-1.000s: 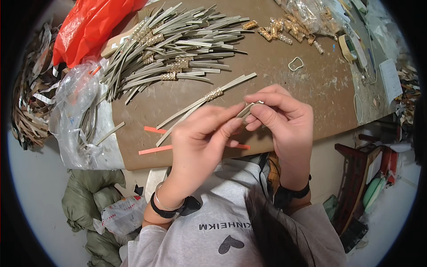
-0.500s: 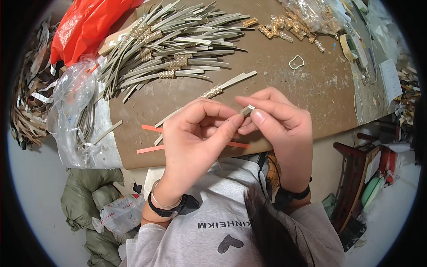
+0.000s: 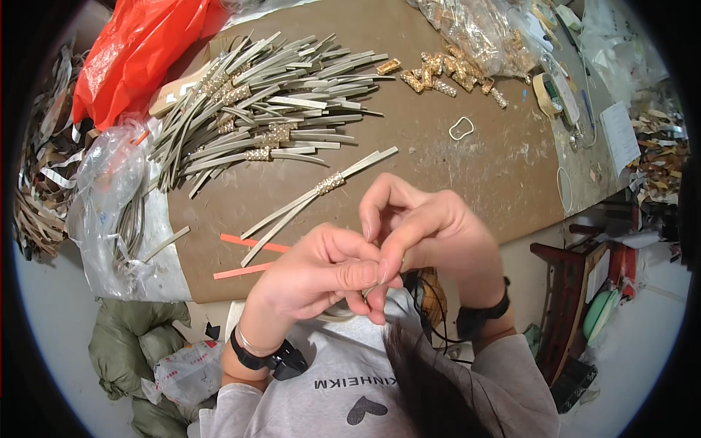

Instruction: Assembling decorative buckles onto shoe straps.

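Note:
My left hand (image 3: 314, 276) and my right hand (image 3: 434, 226) meet just in front of my body, fingertips pinched together. Between them is a thin grey-beige strip, mostly hidden by the fingers; in the earlier picture its folded end showed. Just beyond the hands lies a pair of grey-beige strips (image 3: 281, 213) run through a glittery gold tube (image 3: 330, 183), with the ends splayed. Two flat orange-red strips, an upper one (image 3: 252, 243) and a lower one (image 3: 237, 272), stick out left of my left hand.
A heap of similar grey strips (image 3: 292, 102) with gold tubes fills the table's far left, beside a red plastic bag (image 3: 142, 62). Loose gold tubes (image 3: 456, 71) lie far right, near a tape roll (image 3: 544, 95). A pale rubber band (image 3: 461, 129) lies on the brown tabletop (image 3: 504, 168).
Both hands have come nearer my body and slightly left. My right fingers now bend down over the left fingertips, hiding the folded strip end. The whole view has shifted a little.

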The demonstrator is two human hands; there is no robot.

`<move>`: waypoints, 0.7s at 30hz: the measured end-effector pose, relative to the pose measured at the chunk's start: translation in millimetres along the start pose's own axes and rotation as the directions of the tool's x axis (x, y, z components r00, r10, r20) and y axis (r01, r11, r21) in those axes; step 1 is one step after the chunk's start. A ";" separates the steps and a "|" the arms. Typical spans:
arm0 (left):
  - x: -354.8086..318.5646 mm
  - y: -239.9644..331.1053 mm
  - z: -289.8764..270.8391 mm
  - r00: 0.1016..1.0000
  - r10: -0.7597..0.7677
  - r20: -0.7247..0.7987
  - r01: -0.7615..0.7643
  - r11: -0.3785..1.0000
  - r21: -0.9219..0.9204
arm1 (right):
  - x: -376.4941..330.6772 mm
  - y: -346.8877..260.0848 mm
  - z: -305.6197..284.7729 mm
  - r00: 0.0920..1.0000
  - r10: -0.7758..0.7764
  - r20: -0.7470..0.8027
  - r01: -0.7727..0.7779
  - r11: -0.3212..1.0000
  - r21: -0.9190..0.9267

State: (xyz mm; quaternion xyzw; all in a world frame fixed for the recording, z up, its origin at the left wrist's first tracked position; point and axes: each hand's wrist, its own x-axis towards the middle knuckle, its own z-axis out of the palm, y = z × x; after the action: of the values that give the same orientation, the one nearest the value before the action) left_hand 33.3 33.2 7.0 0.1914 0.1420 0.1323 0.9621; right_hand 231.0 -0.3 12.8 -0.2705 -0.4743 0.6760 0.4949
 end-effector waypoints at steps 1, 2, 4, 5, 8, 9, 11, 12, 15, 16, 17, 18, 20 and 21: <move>-1.6 -0.5 0.9 0.993 0.063 -0.095 -0.055 0.995 0.081 | 6.1 -6.3 -9.8 1.000 -0.002 0.006 0.002 1.000 -0.003; -3.6 -0.1 4.4 0.977 0.093 -0.193 -0.052 0.977 0.206 | 13.5 -16.2 -21.7 0.982 0.042 -0.182 -0.094 0.954 -0.285; -5.7 -2.1 16.6 0.941 0.171 -0.293 -0.083 0.953 0.291 | 28.5 -25.6 -63.5 0.898 -0.194 -0.395 -0.216 0.587 -0.780; -5.6 -4.0 21.6 0.889 0.251 -0.383 -0.098 0.921 0.377 | 36.5 -20.5 -93.5 0.852 -0.405 -0.332 -0.234 0.272 -0.933; -0.9 -6.0 28.1 0.849 0.375 -0.373 -0.196 0.878 0.436 | 50.6 -17.3 -136.4 0.856 -0.362 -0.370 -0.363 0.089 -0.927; 0.3 -6.1 30.6 0.819 0.441 -0.367 -0.247 0.848 0.468 | 54.9 -17.6 -141.3 0.883 -0.348 -0.316 -0.329 0.023 -0.944; -5.3 -3.4 28.9 0.862 0.408 -0.300 -0.249 0.857 0.451 | 53.0 -20.1 -141.8 0.904 -0.336 -0.265 -0.299 -0.055 -0.953; -7.4 -3.4 29.0 0.857 0.414 -0.307 -0.247 0.853 0.461 | 52.3 -19.4 -136.6 0.910 -0.291 -0.294 -0.328 -0.072 -0.942; -13.8 -2.5 25.4 0.835 0.450 -0.318 -0.270 0.837 0.475 | 36.3 -16.8 -115.5 0.921 -0.244 -0.303 -0.347 -0.164 -0.923; -15.8 -2.1 23.4 0.811 0.479 -0.335 -0.288 0.826 0.484 | 31.9 -19.6 -96.3 0.902 -0.214 -0.376 -0.353 0.140 -0.925; -13.8 -2.0 22.2 0.801 0.490 -0.343 -0.299 0.824 0.481 | 27.0 -21.5 -79.0 0.886 -0.153 -0.438 -0.339 0.431 -0.836; -10.1 -0.3 24.7 0.766 0.524 -0.372 -0.307 0.807 0.504 | 18.9 -25.3 -61.9 0.890 -0.141 -0.434 -0.339 0.433 -0.836; -5.1 0.7 25.0 0.726 0.571 -0.383 -0.319 0.773 0.549 | 4.1 -27.3 -28.7 0.867 0.008 -0.498 -0.149 0.958 -0.244; -2.9 0.5 25.4 0.726 0.563 -0.393 -0.309 0.779 0.545 | -0.3 -26.9 -12.7 0.865 0.019 -0.502 -0.157 0.960 -0.233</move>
State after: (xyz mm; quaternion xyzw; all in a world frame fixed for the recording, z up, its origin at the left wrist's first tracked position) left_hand 38.7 24.4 30.3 0.3886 0.3806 0.3733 0.7515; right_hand 252.8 5.7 32.1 -0.5199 -0.4051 0.5362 0.5273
